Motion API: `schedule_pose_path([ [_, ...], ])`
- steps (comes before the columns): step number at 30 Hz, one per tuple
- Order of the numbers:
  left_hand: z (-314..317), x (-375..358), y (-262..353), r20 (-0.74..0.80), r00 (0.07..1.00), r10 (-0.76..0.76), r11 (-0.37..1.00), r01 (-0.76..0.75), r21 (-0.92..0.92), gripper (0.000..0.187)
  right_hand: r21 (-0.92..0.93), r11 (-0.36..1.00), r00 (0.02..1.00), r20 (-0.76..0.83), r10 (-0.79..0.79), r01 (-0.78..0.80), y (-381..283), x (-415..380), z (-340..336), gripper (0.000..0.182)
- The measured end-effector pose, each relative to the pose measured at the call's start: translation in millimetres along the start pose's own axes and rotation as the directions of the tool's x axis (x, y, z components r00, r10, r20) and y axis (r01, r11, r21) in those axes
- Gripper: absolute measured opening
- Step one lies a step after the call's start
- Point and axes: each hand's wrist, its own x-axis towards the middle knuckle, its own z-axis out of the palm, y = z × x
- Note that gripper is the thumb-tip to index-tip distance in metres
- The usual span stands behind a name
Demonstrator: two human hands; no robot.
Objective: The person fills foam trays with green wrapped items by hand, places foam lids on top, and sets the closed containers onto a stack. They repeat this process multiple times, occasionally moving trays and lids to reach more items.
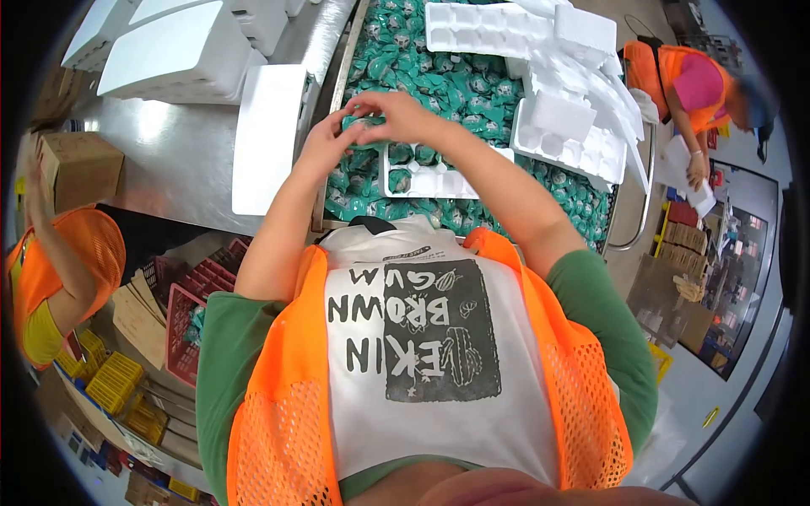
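My left hand (322, 145) and my right hand (395, 116) meet over the left side of a big bin. Between their fingertips is a small round item in a green wrapper (361, 125), partly covered by the fingers. Just below my hands lies a white foam tray (451, 184) with moulded hollows. Several green-wrapped items (399, 180) sit in the hollows at its left end, and the hollows to the right show bare. Under the tray, many loose green-wrapped items (472, 93) fill the bin.
White foam trays (574, 148) are piled on the bin's right side. A white foam lid (268, 139) and stacked foam boxes (173, 51) rest on the metal table (169, 139) at left. People in orange vests stand left (84, 244) and right (696, 84).
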Motion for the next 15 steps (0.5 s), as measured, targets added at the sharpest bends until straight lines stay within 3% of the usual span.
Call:
schedule_pose_path([
  [2,0.0,-10.2,2.4,0.019,0.999,-0.033,0.921,0.038,-0.388,0.046,0.148,0.988,0.999,-0.014,0.048,-0.045,20.5,19.0,-14.1,0.042],
  [3,-3.9,-14.9,2.7,0.029,0.998,-0.063,0.868,0.069,-0.491,0.040,-0.138,0.990,0.986,-0.168,0.014,-0.038,28.8,26.8,-22.7,0.026],
  [5,-6.9,-33.6,18.1,0.047,0.995,-0.091,0.790,0.101,-0.604,0.041,-0.625,0.777,0.947,-0.288,-0.140,-0.076,80.6,49.2,-24.1,0.032],
  [8,-14.9,-50.6,21.1,0.083,0.995,-0.064,0.714,0.104,-0.692,0.045,-0.810,0.585,0.999,-0.026,0.031,-0.039,95.9,74.3,-20.9,0.046],
  [9,-14.5,-54.9,21.1,0.084,0.995,-0.049,0.705,0.094,-0.703,0.046,-0.780,0.608,0.986,-0.071,0.151,-0.149,98.2,77.8,-15.6,0.054],
  [12,-8.3,-65.5,31.3,0.083,0.996,-0.017,0.706,0.071,-0.705,0.047,-0.814,0.569,0.992,-0.058,0.116,-0.114,96.5,78.8,-15.1,0.053],
  [15,-3.3,-66.8,32.0,0.078,0.997,0.017,0.706,0.044,-0.707,0.045,-0.731,0.665,0.984,-0.052,0.172,-0.154,82.9,61.6,-30.7,0.041],
])
